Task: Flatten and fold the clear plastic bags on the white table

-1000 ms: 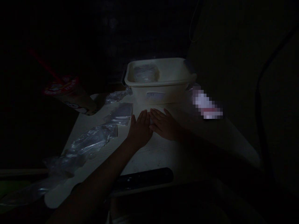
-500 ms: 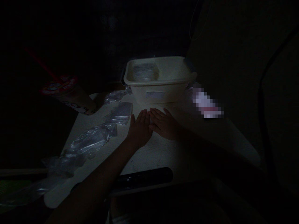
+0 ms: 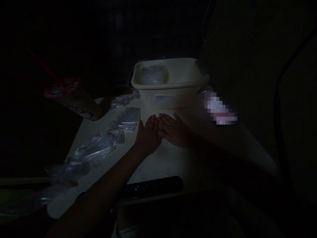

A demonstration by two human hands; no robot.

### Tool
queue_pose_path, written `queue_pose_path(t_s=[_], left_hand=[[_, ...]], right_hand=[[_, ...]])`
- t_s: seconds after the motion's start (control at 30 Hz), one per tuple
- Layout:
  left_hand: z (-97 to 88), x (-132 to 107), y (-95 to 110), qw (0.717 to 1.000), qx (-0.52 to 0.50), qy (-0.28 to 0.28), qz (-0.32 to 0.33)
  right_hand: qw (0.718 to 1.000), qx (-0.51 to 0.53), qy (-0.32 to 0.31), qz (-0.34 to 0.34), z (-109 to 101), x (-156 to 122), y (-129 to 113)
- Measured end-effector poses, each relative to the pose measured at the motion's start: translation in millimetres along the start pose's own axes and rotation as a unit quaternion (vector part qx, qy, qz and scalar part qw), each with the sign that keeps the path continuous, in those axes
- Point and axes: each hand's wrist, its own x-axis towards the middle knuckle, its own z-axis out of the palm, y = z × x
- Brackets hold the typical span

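Observation:
The scene is very dark. My left hand (image 3: 148,136) lies flat on the white table (image 3: 170,158), fingers stretched out and together. Beside it my right hand (image 3: 174,130) also lies flat, its fingertips meeting those of the left. Something small and pale may lie under the fingertips; I cannot make it out. Just beyond the hands stands a cream plastic bin (image 3: 168,82) with clear plastic packets inside at its left end. A small stack of clear plastic pouches (image 3: 128,119) lies left of my left hand.
Crumpled clear plastic wrap (image 3: 91,152) trails down the table's left side. A drink cup with a red straw (image 3: 71,97) leans at the far left. A long black object (image 3: 153,186) lies along the near edge. A bottle with a blurred label (image 3: 219,110) lies right of the bin.

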Motion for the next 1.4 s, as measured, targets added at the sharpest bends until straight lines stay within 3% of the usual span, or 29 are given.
queue_pose_path(t_s=[0.53, 0.73, 0.83, 0.97, 1.4], left_hand=[[1.6, 0.0, 0.3, 1.000, -0.006, 0.024, 0.003], [3.6, 0.1, -1.0, 0.999, -0.013, 0.045, 0.019], [3.3, 0.0, -2.3, 0.997, -0.026, 0.045, 0.057], [1.2, 0.3, -3.3, 0.994, -0.047, 0.043, 0.089], [0.4, -1.3, -5.0, 0.986, -0.132, 0.056, 0.080]], right_hand=[[0.999, 0.040, 0.019, 0.006, -0.4, 0.6, 1.2], [0.973, 0.184, 0.125, 0.056, 3.5, 9.0, 18.1], [0.961, 0.191, 0.166, 0.108, 8.9, 11.8, 27.0], [0.968, 0.170, 0.154, 0.100, 11.7, 12.0, 30.5], [0.973, 0.148, 0.152, 0.093, 13.8, 12.6, 31.5]])
